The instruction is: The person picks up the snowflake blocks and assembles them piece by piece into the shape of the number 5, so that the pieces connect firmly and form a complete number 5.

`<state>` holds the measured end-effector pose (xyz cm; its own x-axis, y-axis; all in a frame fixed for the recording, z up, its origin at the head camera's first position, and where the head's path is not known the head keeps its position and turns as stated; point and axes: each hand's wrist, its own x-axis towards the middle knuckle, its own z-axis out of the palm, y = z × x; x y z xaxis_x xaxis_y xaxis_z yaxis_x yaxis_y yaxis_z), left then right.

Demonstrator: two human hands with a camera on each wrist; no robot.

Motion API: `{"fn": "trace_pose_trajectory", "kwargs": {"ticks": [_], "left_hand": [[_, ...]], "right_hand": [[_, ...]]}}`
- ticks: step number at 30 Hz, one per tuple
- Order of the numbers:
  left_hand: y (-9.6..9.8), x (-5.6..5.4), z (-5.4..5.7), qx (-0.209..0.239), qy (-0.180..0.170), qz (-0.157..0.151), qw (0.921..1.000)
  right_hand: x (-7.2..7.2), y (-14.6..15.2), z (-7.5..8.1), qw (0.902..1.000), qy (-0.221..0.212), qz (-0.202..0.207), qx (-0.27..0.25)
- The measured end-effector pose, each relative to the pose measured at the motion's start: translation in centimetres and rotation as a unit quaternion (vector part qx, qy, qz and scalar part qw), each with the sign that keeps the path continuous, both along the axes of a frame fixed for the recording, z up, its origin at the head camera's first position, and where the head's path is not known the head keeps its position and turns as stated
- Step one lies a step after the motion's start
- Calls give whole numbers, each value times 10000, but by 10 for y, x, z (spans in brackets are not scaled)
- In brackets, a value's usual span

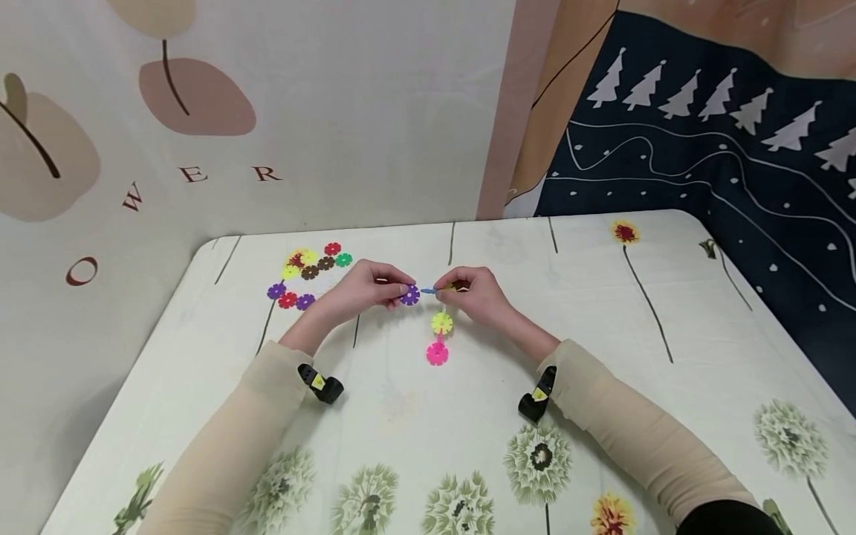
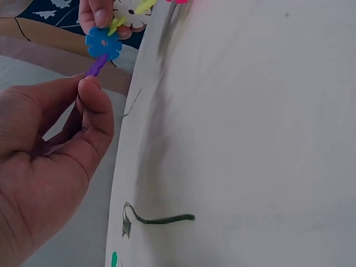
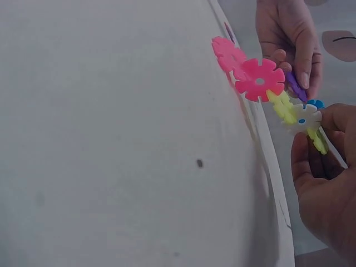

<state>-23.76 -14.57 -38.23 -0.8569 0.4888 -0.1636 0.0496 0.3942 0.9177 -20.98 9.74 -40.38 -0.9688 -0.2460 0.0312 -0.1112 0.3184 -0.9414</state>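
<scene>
Over the table, my left hand (image 1: 361,291) pinches a purple snowflake disc (image 1: 410,296) between thumb and fingertips. My right hand (image 1: 478,295) holds a chain of interlocked snowflake discs by a yellow-green disc (image 3: 319,141). A blue disc (image 2: 104,43) juts from the chain toward the left hand. In the left wrist view the purple disc's edge meets the blue disc's rim; I cannot tell whether their slots are joined. From a white disc (image 3: 307,117) the chain runs to another yellow disc (image 1: 441,323), then two pink discs (image 3: 260,80), hanging below the right hand.
Several loose discs lie at the back left of the table, among them a red disc (image 1: 332,249), a green disc (image 1: 344,259), a brown disc (image 1: 310,273) and a purple disc (image 1: 276,290). The flower-printed tablecloth (image 1: 401,446) meets hanging fabric at the back.
</scene>
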Motion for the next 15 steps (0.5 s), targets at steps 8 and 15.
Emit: {"fn": "trace_pose_trajectory", "kwargs": {"ticks": [8,15], "left_hand": [[3,3,0,102,-90,-61,9999],[3,4,0,-47,33,-201,9998]], "right_hand": [[1,2,1,9998,-41,217,-19],[1,7,2,9985,-26,544,37]]}}
